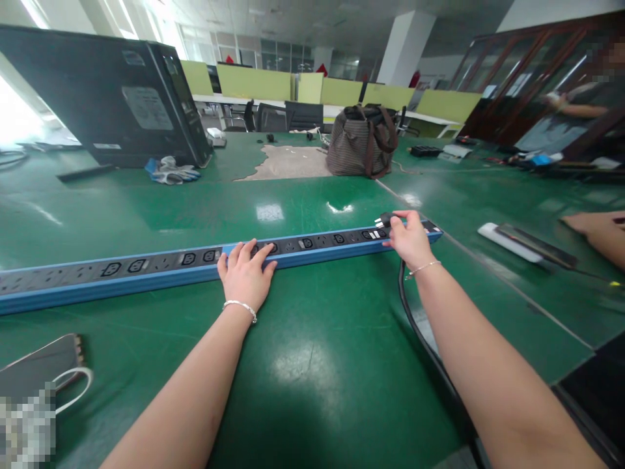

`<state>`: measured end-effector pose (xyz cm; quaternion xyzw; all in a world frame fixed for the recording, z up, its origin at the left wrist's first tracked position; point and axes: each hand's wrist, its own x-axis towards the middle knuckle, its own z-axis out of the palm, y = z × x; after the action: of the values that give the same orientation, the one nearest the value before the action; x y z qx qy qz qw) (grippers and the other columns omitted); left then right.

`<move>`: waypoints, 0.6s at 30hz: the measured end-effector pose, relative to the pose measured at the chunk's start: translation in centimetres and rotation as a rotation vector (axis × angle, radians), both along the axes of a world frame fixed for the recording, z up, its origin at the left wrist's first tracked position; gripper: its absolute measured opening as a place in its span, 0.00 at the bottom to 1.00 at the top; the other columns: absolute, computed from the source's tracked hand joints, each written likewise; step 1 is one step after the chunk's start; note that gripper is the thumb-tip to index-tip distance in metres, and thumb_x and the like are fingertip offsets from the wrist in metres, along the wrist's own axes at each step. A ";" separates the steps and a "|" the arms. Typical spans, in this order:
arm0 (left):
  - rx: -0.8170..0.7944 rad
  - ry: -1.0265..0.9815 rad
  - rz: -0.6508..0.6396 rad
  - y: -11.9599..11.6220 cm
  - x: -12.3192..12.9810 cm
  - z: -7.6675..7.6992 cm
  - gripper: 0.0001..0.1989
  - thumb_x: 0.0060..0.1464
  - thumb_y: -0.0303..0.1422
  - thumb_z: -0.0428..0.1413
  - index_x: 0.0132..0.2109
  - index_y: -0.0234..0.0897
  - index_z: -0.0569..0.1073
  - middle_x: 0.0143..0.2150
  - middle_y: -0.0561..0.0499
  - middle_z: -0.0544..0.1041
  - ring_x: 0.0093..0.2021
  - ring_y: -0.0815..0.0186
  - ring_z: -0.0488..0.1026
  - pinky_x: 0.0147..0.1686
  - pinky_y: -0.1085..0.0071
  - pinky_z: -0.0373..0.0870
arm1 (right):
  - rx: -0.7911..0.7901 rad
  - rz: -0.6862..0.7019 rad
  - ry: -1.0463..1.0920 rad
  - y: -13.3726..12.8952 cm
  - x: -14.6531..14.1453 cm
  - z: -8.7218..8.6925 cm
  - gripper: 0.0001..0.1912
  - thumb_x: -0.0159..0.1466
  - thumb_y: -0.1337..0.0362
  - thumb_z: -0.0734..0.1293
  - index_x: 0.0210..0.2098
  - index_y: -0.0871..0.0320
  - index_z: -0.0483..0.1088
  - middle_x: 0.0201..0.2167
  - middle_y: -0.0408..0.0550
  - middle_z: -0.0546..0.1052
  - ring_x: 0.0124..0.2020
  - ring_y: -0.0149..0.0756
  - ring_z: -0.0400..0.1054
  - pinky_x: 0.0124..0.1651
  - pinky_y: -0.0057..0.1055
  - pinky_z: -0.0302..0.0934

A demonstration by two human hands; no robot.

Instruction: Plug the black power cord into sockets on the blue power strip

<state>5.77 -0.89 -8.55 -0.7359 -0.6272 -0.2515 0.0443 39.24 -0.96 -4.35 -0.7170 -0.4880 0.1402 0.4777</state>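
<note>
A long blue power strip with rows of black sockets lies across the green table, running from the left edge to the right of centre. Spread over its middle is my left hand, fingers resting on the sockets and thumb at the near side. Near the strip's right end, my right hand pinches a black power plug. The plug's metal prongs point left, just above the strip, apart from the sockets as far as I can see. From under that hand a thick black cable curves down to the lower right.
A black computer tower stands at the back left, with gloves before it. A brown bag sits at the back. On the right are a white bar-shaped object and another person's hand. A phone lies at lower left.
</note>
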 end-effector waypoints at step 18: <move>-0.007 0.009 0.012 0.1 0.1 0.1 0.19 0.59 0.42 0.51 0.56 0.50 0.73 0.63 0.48 0.68 0.64 0.52 0.59 0.63 0.48 0.47 | -0.604 -0.169 -0.674 1.4 5.7 2.8 0.21 0.67 0.52 0.56 0.47 0.62 0.68 0.34 0.58 0.78 0.37 0.46 0.73 0.40 0.36 0.61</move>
<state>5.82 -0.83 -8.49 -0.7333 -0.6323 -0.2456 0.0459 44.97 0.40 -1.53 -0.8669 -0.4932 -0.0042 0.0718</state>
